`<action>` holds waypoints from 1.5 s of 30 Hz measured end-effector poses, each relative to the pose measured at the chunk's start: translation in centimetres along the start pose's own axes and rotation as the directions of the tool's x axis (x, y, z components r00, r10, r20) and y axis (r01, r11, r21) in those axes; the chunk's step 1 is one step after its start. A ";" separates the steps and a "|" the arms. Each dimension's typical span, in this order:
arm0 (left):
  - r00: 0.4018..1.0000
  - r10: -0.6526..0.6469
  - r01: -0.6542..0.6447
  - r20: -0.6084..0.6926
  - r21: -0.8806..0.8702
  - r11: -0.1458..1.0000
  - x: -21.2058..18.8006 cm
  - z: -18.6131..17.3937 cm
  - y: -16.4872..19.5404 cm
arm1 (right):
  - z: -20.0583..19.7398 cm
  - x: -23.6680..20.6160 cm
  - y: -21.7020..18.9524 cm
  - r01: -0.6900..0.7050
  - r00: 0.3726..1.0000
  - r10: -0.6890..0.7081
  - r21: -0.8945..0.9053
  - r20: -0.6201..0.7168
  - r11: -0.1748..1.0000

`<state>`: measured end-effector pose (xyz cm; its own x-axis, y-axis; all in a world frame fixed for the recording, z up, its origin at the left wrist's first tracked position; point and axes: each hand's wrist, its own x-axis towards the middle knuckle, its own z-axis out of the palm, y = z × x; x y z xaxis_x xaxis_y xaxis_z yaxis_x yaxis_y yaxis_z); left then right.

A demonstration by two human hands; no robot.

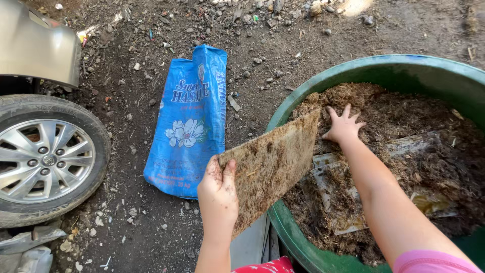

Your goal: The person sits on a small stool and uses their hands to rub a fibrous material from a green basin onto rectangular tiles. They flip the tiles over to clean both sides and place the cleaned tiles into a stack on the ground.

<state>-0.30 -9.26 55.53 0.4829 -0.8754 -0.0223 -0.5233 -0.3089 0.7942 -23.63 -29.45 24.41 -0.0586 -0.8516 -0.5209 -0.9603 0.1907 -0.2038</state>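
Observation:
My left hand (pixel 217 192) grips the near end of a flat board (pixel 273 164) caked with brown compost, tilted up over the rim of a large green tub (pixel 384 68). The board's far end reaches into the tub. My right hand (pixel 343 126) is spread open, palm down, pressing on the brown fibrous compost (pixel 404 116) inside the tub. Pale flat sheets (pixel 333 189) lie half buried in the compost below my right forearm.
A blue woven sack (pixel 189 126) with a white flower print lies flat on the dirt ground left of the tub. A car wheel (pixel 45 159) and grey bumper (pixel 38 45) stand at the far left. Stones and litter scatter the ground.

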 end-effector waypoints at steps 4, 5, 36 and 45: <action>0.999 0.028 -0.027 0.024 -0.018 0.999 -0.4 -0.3 0.1 | 1.7 -0.1 0.1 0.006 0.986 -0.004 0.011 -0.169 1.000; 0.999 0.046 -0.045 0.028 -0.026 0.999 -0.2 -0.3 -0.1 | 1.9 -0.1 0.2 0.027 0.980 -0.022 0.021 -0.198 0.999; 0.932 0.104 0.012 0.346 -0.318 0.948 2.6 16.3 -9.3 | 0.2 -19.4 -3.6 0.238 0.909 0.142 0.767 -0.392 0.596; 0.943 0.160 -0.090 0.291 -0.239 0.967 2.3 14.9 -9.4 | 12.3 -11.5 6.7 0.084 0.856 0.311 0.706 -0.412 0.703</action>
<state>-4.74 -13.96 38.93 0.1680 -0.9832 -0.0706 -0.3818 -0.1310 0.9149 -25.98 -12.35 18.84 -0.4618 -0.8710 -0.1677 -0.4872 0.4070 -0.7726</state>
